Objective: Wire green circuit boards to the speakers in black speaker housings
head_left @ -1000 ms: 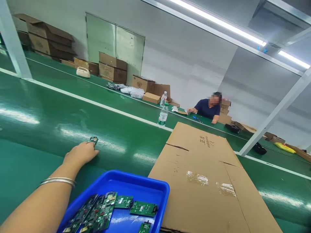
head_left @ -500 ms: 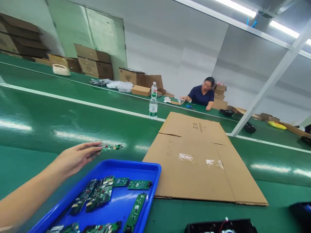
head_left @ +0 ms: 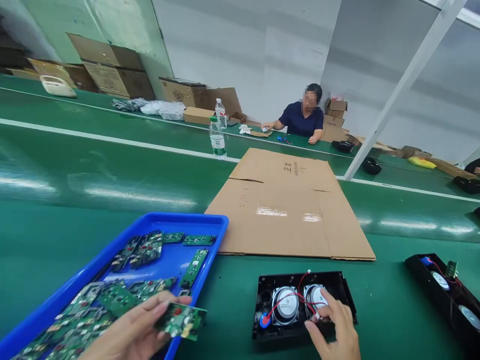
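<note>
The left hand point(head_left: 131, 332), stretched out over the green table point(head_left: 75, 210) 1 second ago, is now drawn back, pinching a circuit board point(head_left: 181, 321) over the near rim of the blue tray point(head_left: 157, 220), which holds many boards. The right hand point(head_left: 333, 327), newly in view, rests fingers on a black case point(head_left: 270, 285) holding 2 speakers, gripping nothing.

Quick count: two hands in play, left hand point(head_left: 131, 332) pinching one circuit board point(head_left: 181, 321), right hand point(head_left: 333, 330) on one black speaker housing point(head_left: 303, 305) with two round speakers inside. A second housing point(head_left: 446, 290) sits at the table's right edge. One blue tray point(head_left: 150, 222) with roughly ten or more boards, too jumbled to count. One flattened cardboard sheet point(head_left: 288, 210), two water bottles point(head_left: 217, 140).
</note>
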Tool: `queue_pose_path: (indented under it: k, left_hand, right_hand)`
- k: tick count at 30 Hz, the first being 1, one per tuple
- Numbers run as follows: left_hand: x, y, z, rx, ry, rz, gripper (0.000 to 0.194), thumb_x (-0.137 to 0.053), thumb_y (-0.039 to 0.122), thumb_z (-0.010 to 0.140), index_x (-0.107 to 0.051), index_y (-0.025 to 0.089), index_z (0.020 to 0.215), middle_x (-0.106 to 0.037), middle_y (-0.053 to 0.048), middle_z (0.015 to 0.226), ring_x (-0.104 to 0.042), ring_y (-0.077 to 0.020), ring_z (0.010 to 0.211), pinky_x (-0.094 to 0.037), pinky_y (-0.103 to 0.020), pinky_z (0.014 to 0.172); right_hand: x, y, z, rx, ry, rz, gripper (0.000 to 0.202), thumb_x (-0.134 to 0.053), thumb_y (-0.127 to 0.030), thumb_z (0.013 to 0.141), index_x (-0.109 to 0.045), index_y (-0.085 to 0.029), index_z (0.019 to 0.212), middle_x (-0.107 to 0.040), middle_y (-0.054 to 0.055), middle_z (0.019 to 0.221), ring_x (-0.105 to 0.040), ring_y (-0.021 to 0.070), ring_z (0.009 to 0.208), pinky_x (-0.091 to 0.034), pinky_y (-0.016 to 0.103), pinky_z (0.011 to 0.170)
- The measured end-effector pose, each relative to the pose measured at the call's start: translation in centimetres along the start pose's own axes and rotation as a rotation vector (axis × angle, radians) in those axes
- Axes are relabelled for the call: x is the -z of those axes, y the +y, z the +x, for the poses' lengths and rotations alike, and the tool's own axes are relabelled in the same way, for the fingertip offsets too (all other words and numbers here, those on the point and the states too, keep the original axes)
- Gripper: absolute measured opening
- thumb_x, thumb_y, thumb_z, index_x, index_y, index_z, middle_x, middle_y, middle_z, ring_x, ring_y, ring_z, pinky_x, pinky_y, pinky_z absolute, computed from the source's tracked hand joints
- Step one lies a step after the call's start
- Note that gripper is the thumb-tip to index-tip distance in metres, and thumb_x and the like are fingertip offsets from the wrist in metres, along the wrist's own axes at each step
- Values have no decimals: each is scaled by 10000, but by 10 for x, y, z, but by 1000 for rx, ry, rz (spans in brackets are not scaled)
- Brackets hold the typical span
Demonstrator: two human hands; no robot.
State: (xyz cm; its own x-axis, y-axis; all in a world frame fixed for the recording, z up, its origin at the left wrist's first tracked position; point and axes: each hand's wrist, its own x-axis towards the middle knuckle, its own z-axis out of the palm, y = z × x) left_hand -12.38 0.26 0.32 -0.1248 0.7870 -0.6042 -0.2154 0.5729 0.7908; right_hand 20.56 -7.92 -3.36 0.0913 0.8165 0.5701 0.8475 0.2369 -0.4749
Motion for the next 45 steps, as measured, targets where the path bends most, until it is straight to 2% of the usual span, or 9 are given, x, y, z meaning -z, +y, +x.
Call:
queue_pose_path:
  k: [3, 6, 13, 17, 24, 29, 33, 38, 45]
  left_hand:
    - [-35, -12, -31, 3, -149, -61, 437, -826, 606, 308, -659, 302, 573, -713, 28, 765, -606, -181, 694, -530, -225, 557]
    - [-60, -17, -48, 2, -159, -148, 495, -847, 593, 297, -616, 255, 577, -690, 29, 734, -561, -134, 641, -511, -193, 504]
    - [-78, -20, -56, -47, -207, -216, 544, -899, 436, 360, -630, 240, 791, -640, 48, 710, -599, -140, 718, -557, -239, 718]
    - [-84, -17, -61, -82, -216, -180, 572, -903, 357, 366, -658, 213, 862, -632, 51, 676, -595, -137, 711, -540, -210, 709]
    - [-89, -15, -65, -172, -266, -146, 528, -813, 423, 565, -607, 172, 981, -666, 18, 626, -566, -105, 569, -410, -158, 466]
    - [-95, -14, -65, -340, -220, -130, 381, -773, 439, 604, -647, 185, 857, -622, 31, 637, -564, -116, 524, -430, -200, 471]
    - [-97, -11, -62, -441, -339, -46, 387, -750, 532, 605, -695, 187, 773, -676, -16, 749, -606, -170, 663, -516, -240, 576]
    - [-99, -12, -57, -369, -493, -32, 457, -753, 579, 579, -691, 200, 825, -629, 20, 689, -577, -145, 629, -526, -227, 545]
    - [-102, -12, -58, -314, -459, -8, 486, -743, 591, 584, -700, 201, 871, -650, 17, 725, -567, -135, 626, -505, -208, 541]
  right_hand:
    - [6, -17, 23, 38, -130, 75, 347, -501, -387, 905, -504, -227, 1213, -619, 23, 748, -560, 190, 707, -458, 336, 665]
    - [17, -23, 40, 120, -263, 140, 148, -499, -285, 906, -617, -234, 978, -616, 20, 737, -541, 171, 690, -444, 302, 627]
    - [30, -35, 71, 216, -494, 546, 183, -463, -172, 925, -615, -226, 1011, -650, 16, 853, -566, 134, 771, -480, 224, 664]
    - [25, -42, 83, 243, -383, 548, 210, -474, -252, 940, -673, -229, 878, -647, 31, 873, -564, 155, 843, -465, 260, 723]
    - [6, -52, 94, 3, -481, 493, 104, -574, -250, 855, -666, -206, 841, -660, 4, 737, -575, 163, 748, -431, 263, 647]
    - [-1, -58, 95, 166, -425, 491, 139, -520, -176, 883, -630, -211, 806, -642, -25, 735, -539, 128, 701, -385, 266, 666]
    - [-4, -63, 91, 373, -303, 473, 111, -519, -158, 905, -604, -195, 845, -593, -26, 694, -493, 109, 657, -349, 265, 642]
    - [-4, -71, 86, 521, -162, 338, 170, -450, -143, 940, -596, -171, 857, -533, -8, 658, -435, 111, 627, -324, 277, 630]
    - [-7, -72, 82, 697, -61, 147, 180, -457, -73, 902, -617, -114, 830, -507, 14, 610, -377, 126, 616, -312, 314, 644]
